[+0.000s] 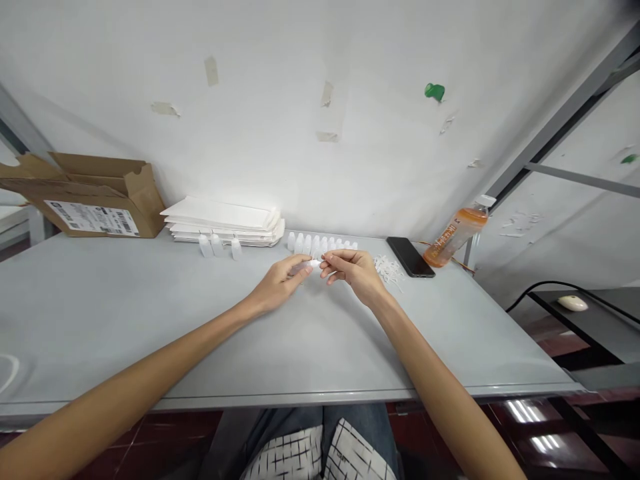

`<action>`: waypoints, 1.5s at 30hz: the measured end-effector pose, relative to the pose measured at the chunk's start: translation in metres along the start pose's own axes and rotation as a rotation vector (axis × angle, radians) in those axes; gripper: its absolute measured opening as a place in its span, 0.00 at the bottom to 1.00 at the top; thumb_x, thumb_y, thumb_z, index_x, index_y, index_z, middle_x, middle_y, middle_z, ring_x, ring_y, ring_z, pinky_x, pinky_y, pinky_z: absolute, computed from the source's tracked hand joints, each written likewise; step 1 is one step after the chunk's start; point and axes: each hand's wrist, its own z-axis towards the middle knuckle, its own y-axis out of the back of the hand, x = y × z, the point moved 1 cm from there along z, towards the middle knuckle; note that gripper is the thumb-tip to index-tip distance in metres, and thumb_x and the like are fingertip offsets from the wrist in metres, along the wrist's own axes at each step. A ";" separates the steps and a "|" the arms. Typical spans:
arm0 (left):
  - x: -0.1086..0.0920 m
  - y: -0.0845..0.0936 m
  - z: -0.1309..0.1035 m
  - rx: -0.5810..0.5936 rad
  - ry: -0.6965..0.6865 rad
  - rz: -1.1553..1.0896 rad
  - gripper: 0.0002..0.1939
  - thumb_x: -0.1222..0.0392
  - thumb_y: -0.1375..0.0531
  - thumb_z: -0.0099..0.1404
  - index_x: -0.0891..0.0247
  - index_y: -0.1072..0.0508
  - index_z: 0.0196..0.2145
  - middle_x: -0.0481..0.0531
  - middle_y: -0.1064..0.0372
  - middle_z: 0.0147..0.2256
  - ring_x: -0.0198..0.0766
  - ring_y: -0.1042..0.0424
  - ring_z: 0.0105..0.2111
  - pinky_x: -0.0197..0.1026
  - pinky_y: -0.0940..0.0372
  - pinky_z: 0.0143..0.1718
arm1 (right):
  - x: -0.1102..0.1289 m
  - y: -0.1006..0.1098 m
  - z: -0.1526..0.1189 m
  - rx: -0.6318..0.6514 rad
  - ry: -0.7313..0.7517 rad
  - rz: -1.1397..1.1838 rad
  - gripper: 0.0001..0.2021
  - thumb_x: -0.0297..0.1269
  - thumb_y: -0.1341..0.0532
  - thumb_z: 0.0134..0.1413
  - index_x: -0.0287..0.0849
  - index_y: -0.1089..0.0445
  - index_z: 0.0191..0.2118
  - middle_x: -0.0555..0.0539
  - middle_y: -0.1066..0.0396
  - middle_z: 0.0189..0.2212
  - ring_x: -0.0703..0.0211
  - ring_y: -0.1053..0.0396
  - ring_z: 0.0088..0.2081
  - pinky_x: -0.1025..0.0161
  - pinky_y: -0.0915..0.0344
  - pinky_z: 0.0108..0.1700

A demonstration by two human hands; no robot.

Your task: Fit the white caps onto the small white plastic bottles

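My left hand is closed round a small translucent plastic dropper bottle, tilted so that its white top points right. Most of the bottle is hidden by the fingers. Close against that top, my right hand has thumb and forefinger pinched together; what lies between them is too small to make out. Behind both hands stands a row of similar small bottles. Over to the left are 3 bottles with thin tips on top. A pile of small white plastic pieces lies just right of my right hand.
A stack of white paper or foam sheets lies against the wall, beside an open cardboard box. Toward the right are a black phone and a leaning bottle of orange drink. The grey table's front edge runs before my lap.
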 end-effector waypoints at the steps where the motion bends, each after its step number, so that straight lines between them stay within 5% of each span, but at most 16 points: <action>1: 0.000 -0.001 0.000 0.007 0.017 -0.004 0.21 0.45 0.43 0.64 0.62 0.28 0.46 0.42 0.45 0.18 0.31 0.44 0.16 0.34 0.46 0.18 | -0.001 0.000 0.000 0.006 0.000 0.003 0.16 0.45 0.28 0.39 0.36 0.24 0.30 0.44 0.25 0.28 0.60 0.27 0.26 0.64 0.29 0.27; 10: 0.006 -0.004 0.000 0.117 0.070 -0.177 0.19 0.43 0.45 0.66 0.60 0.33 0.45 0.40 0.50 0.19 0.28 0.49 0.16 0.32 0.46 0.18 | -0.005 0.003 0.001 0.038 0.008 0.025 0.16 0.46 0.29 0.43 0.37 0.27 0.32 0.45 0.24 0.29 0.60 0.26 0.29 0.61 0.25 0.33; 45: 0.008 -0.006 0.000 0.168 0.079 -0.319 0.17 0.47 0.45 0.67 0.61 0.32 0.46 0.40 0.49 0.19 0.29 0.47 0.18 0.33 0.43 0.18 | -0.005 0.000 0.001 0.078 0.002 0.020 0.15 0.45 0.31 0.47 0.38 0.29 0.31 0.46 0.25 0.29 0.59 0.25 0.29 0.60 0.26 0.35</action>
